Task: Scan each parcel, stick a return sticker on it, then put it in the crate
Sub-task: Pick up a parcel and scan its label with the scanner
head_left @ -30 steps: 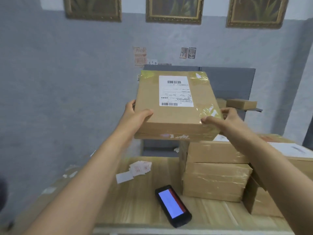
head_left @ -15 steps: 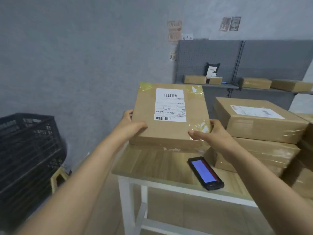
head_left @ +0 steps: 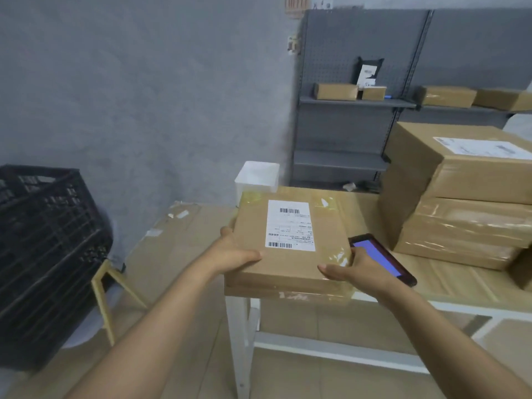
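Note:
A flat brown cardboard parcel (head_left: 290,260) with a white barcode label (head_left: 289,225) on top hangs over the left front corner of the wooden table (head_left: 449,279). My left hand (head_left: 234,253) grips its left edge, thumb on top. Its right front corner is held by my right hand (head_left: 349,270), thumb on top as well. A black handheld scanner (head_left: 383,259) with a lit blue screen lies on the table just right of the parcel. The black plastic crate (head_left: 43,254) stands at the far left on a yellow stool.
A stack of taped parcels (head_left: 466,197) fills the table's right side. A white box (head_left: 257,177) sits behind the held parcel. Flattened cardboard (head_left: 178,234) lies between crate and table. Grey shelving (head_left: 357,102) at the back holds small boxes.
The parcel has come down from chest height to the table's front left corner. My view has swung left and down, bringing the crate further into sight.

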